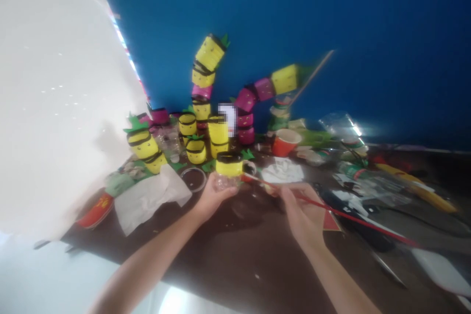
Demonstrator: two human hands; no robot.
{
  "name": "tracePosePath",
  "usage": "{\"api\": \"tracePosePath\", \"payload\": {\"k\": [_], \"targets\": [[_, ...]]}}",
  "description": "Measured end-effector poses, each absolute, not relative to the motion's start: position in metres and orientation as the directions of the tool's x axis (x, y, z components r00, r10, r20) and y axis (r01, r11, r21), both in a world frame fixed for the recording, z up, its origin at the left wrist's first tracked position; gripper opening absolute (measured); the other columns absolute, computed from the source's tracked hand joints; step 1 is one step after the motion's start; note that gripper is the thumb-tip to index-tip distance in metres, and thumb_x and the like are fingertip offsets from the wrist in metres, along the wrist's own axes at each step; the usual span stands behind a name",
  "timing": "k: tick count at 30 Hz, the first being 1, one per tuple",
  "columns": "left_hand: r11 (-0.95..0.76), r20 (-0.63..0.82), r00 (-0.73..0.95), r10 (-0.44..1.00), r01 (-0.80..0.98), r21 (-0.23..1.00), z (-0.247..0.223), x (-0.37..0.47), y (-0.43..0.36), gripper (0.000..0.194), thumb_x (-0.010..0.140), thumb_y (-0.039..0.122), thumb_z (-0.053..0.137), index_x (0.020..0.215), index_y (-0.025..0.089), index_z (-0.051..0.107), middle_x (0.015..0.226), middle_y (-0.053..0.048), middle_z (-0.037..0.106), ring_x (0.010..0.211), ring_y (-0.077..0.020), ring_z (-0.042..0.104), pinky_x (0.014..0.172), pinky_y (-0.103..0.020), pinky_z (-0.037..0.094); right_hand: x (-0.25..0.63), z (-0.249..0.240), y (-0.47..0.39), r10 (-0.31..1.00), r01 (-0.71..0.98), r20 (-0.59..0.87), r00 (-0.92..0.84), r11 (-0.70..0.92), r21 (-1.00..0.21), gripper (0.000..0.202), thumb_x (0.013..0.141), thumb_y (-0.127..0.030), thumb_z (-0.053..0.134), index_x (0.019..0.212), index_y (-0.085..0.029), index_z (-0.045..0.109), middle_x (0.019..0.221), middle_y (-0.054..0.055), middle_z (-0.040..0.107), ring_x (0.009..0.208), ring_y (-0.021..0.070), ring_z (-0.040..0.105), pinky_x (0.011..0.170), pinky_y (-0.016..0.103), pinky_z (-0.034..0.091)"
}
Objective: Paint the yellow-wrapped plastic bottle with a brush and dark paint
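My left hand (211, 197) is wrapped round a small clear plastic cup (228, 169), keeping it upright above the dark table (235, 260). The cup has a yellow upper part, a black rim and a see-through bottom. In my right hand (300, 208) I grip a long thin red stick (342, 213). Its left end reaches the cup's right side; blur hides the exact shape of that tip and whether it touches. Just behind the cup stand a short yellow cup (196, 151) with a face and a taller yellow cup (219, 135).
Yellow and magenta cups form a leaning stack (203, 76) and a bent one (253, 95) by the blue wall (294, 10). A red paper cup (286, 142), crumpled tissue (282, 170), white paper (149, 201), a clear ring (194, 179) and plastic scraps (375, 186) lie around.
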State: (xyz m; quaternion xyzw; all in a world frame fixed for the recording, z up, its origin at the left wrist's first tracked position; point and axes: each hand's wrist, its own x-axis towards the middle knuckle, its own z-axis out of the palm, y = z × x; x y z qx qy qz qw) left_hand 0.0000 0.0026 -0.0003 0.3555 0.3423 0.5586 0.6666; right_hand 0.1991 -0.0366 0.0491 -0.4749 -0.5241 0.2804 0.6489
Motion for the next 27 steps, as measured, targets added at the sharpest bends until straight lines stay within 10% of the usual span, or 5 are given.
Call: {"api": "tracePosePath", "payload": {"k": [27], "targets": [[0.3,0.089,0.477,0.874,-0.675,0.674,0.019,-0.005,-0.001,0.047,0.077,0.034,0.064,0.119,0.012,0.061,0.115,-0.011,0.066,0.104,-0.0236,0.062,0.098,-0.036,0.041,0.2,0.042,-0.029,0.927,-0.239,0.27,0.26,0.333,-0.912,0.02,0.072,-0.038,0.074,0.07,-0.022,0.061,0.067,0.0,0.069,0.063,0.0136,0.066,0.065,0.027,0.055]]}}
